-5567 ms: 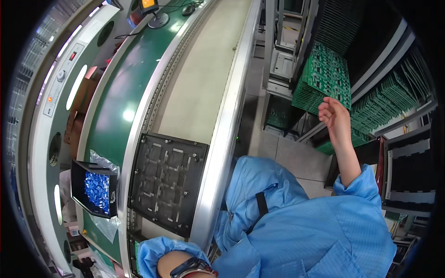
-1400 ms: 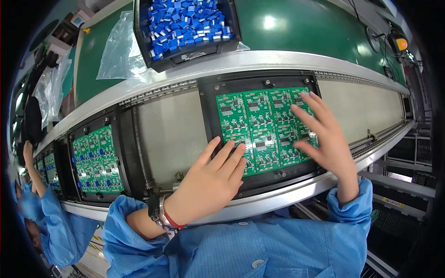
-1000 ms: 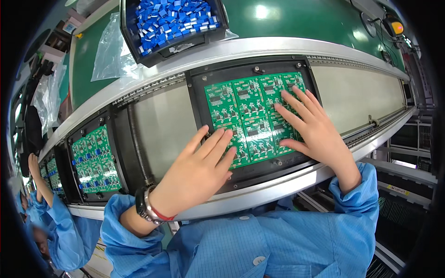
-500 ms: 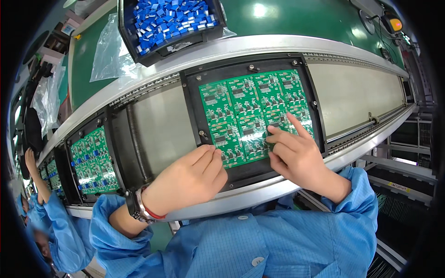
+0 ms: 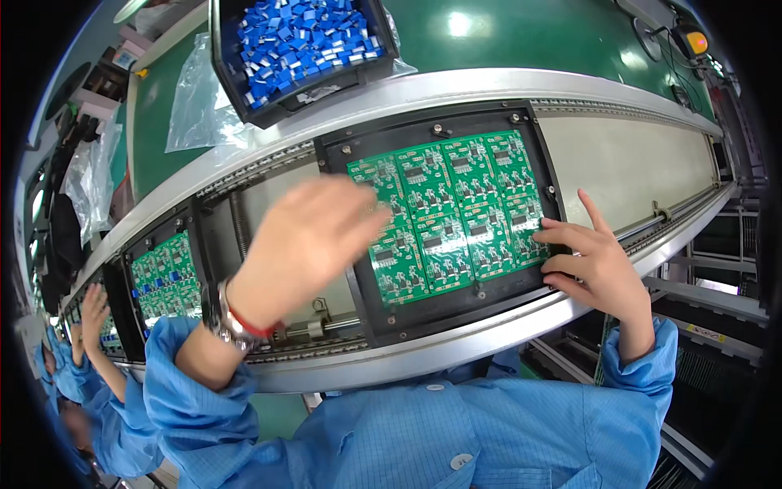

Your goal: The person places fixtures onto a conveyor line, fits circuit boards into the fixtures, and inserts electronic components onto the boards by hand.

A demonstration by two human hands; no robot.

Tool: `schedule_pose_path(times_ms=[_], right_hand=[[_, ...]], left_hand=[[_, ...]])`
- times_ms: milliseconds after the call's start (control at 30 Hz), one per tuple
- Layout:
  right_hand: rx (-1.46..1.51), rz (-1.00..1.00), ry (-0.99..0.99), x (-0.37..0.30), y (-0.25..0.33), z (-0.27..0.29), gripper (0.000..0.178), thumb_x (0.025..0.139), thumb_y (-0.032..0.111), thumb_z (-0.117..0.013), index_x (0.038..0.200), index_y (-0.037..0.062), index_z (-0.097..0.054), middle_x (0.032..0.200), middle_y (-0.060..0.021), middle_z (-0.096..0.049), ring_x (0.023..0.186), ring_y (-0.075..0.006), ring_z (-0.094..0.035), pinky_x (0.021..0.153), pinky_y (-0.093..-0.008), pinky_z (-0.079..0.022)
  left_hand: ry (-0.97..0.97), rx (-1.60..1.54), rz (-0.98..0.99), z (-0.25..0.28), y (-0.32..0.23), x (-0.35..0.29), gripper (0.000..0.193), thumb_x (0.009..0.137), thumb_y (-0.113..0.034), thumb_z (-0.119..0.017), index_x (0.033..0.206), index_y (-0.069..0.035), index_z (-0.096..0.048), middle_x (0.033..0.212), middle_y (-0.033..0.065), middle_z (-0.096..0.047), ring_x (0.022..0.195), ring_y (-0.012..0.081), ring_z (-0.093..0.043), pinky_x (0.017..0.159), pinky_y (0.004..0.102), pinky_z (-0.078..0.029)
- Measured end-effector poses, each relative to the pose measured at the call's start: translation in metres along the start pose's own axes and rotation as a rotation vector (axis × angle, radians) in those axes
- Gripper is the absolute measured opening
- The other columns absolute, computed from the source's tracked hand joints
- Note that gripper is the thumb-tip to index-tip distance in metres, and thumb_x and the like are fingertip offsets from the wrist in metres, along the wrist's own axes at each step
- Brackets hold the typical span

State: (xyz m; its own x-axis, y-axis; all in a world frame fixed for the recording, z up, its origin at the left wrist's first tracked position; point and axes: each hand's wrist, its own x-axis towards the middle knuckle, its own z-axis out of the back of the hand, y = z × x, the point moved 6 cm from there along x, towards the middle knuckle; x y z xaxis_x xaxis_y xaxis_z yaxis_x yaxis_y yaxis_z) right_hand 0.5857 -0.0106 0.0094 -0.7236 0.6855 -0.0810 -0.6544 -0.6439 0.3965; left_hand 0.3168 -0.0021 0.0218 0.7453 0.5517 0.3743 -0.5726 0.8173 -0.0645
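Note:
A green circuit board panel [image 5: 444, 218] with rows of small dark components sits in a black frame [image 5: 391, 319] in front of me. My left hand [image 5: 309, 244], smeared by motion, is over the frame's left side and covers part of it; whether its fingers hold anything does not show. At the panel's lower right edge, my right hand [image 5: 599, 265] has its fingers apart. Its lower fingertips are at the board's edge and one finger points up, with nothing visible in them.
A black bin [image 5: 314, 85] of small blue parts [image 5: 305, 49] stands beyond the rail, beside a clear plastic bag [image 5: 195, 110]. The metal conveyor rail [image 5: 481, 334] runs along my side. Another framed board [image 5: 167, 273] with blue parts lies left, near a co-worker's hand [image 5: 94, 310].
My left hand has lifted off the board's lower edge and moved up and left. My right hand has slid right to the panel's edge. The co-worker's hand has also moved.

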Motion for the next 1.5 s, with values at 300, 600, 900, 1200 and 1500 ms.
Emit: schedule_pose_path(times_ms=[300,600,900,1200,1500], right_hand=[[0.049,-0.092,-0.135,0.007,-0.003,0.005,0.009,0.073,-0.003,-0.063,0.079,0.0027,-0.060,0.092,-0.0093,-0.068,0.103,-0.0271,-0.066,0.112,-0.0539,-0.030],[-0.010,0.074,-0.409,0.134,-0.006,-0.002,0.021,0.079,0.006,-0.068,0.099,0.0025,-0.063,0.099,-0.0118,-0.062,0.093,-0.0323,-0.061,0.086,-0.0400,-0.048],[-0.163,-0.055,-0.593,0.160,-0.003,-0.029,0.013,0.084,0.011,-0.064,0.079,0.0015,-0.056,0.077,-0.0152,-0.059,0.075,-0.0354,-0.061,0.069,-0.0450,-0.049],[-0.242,-0.273,-0.449,0.124,-0.072,0.019,0.017,0.076,0.009,-0.072,0.091,0.0004,-0.068,0.087,-0.0139,-0.062,0.086,-0.0328,-0.062,0.077,-0.0413,-0.049],[-0.224,-0.201,-0.472,0.126,-0.081,0.000,0.010,0.079,0.005,-0.068,0.083,-0.0015,-0.062,0.089,-0.0156,-0.060,0.090,-0.0344,-0.060,0.076,-0.0421,-0.049]], left_hand=[[-0.048,-0.056,0.454,-0.027,0.058,-0.004,0.042,0.075,-0.003,-0.069,0.116,-0.006,-0.062,0.102,0.0089,-0.054,0.096,0.0280,-0.055,0.083,0.0388,-0.046],[-0.076,-0.227,0.498,-0.037,0.077,-0.008,0.026,0.069,0.002,-0.073,0.090,-0.009,-0.063,0.096,0.0075,-0.052,0.094,0.0288,-0.055,0.081,0.0397,-0.047],[-0.001,-0.402,0.597,-0.047,0.089,-0.010,0.019,0.073,0.004,-0.072,0.084,-0.004,-0.060,0.099,0.0085,-0.050,0.094,0.0264,-0.054,0.083,0.0342,-0.045],[-0.041,-0.038,0.543,-0.015,0.050,-0.022,0.034,0.078,-0.002,-0.069,0.111,-0.009,-0.063,0.100,0.0101,-0.052,0.092,0.0278,-0.055,0.080,0.0374,-0.047],[0.214,-0.279,0.637,-0.030,-0.001,-0.047,0.086,0.083,-0.021,-0.070,0.149,0.001,-0.020,0.079,0.0185,-0.056,0.075,0.0341,-0.053,0.072,0.0432,-0.044]])
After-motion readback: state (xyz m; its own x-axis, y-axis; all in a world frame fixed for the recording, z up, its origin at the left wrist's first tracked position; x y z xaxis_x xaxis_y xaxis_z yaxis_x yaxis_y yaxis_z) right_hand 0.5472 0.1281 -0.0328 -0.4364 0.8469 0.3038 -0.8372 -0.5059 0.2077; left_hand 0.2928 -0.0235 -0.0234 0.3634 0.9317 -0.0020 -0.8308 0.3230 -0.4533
